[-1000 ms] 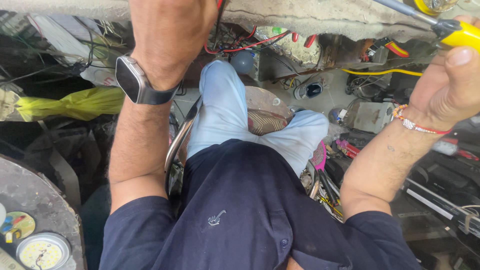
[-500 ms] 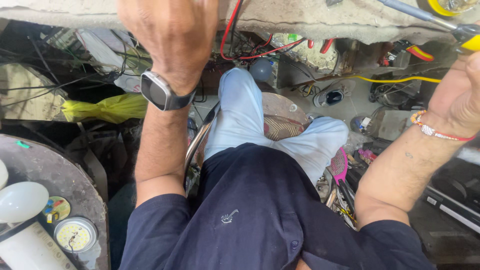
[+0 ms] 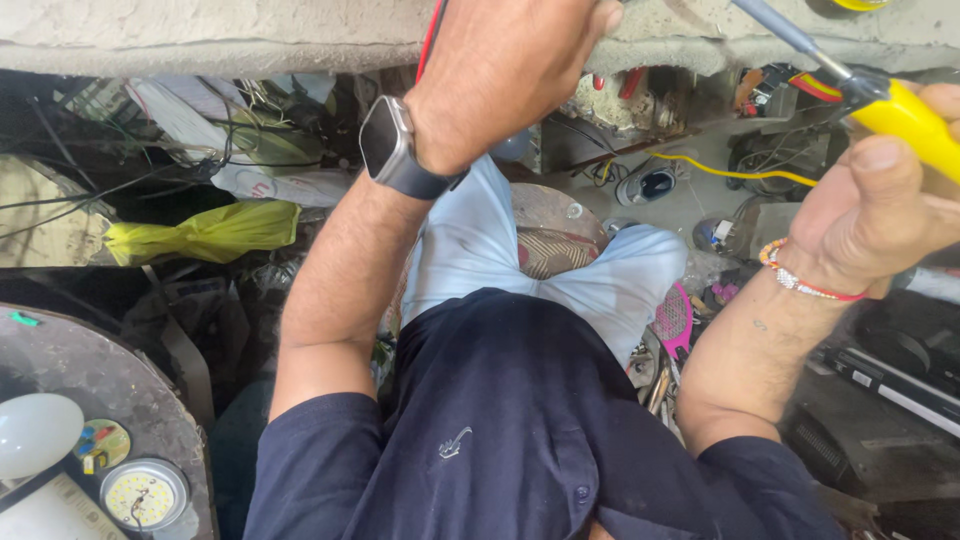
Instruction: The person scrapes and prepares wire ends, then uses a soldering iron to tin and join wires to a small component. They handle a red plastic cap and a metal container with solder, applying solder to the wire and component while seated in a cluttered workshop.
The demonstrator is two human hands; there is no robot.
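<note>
Looking down, head view: the person's own lap, dark blue shirt (image 3: 520, 430) and pale trousers (image 3: 480, 250), filled the middle of the frame.
Left hand (image 3: 510, 60): raised to the concrete ledge (image 3: 200, 40) at the top; fingers curled shut, apparently pinching the red wire (image 3: 432, 35) that ran up beside the wrist; the actual hold was hidden by the back of the hand.
Left wrist: carried a dark smartwatch (image 3: 385, 145).
Right hand (image 3: 880, 210): raised at the right edge; fingers wrapped tight around the yellow handle of a screwdriver (image 3: 900, 115).
Screwdriver shaft: grey metal, slanting up and left to the ledge; its tip was cut off by the frame.
Right wrist: carried a beaded thread bracelet (image 3: 800, 285).
Obstruction: both forearms crossed the view and hid most of the ledge's underside.
Left surroundings: yellow cloth bundle (image 3: 210, 230) among tangled black cables.
Lower left: round grey tabletop (image 3: 90, 370) bearing a white bulb (image 3: 35, 435) and a round LED disc (image 3: 143, 493).
Floor beyond the knees: yellow cable (image 3: 730, 170), pink mesh racket (image 3: 675, 320), scattered parts.
</note>
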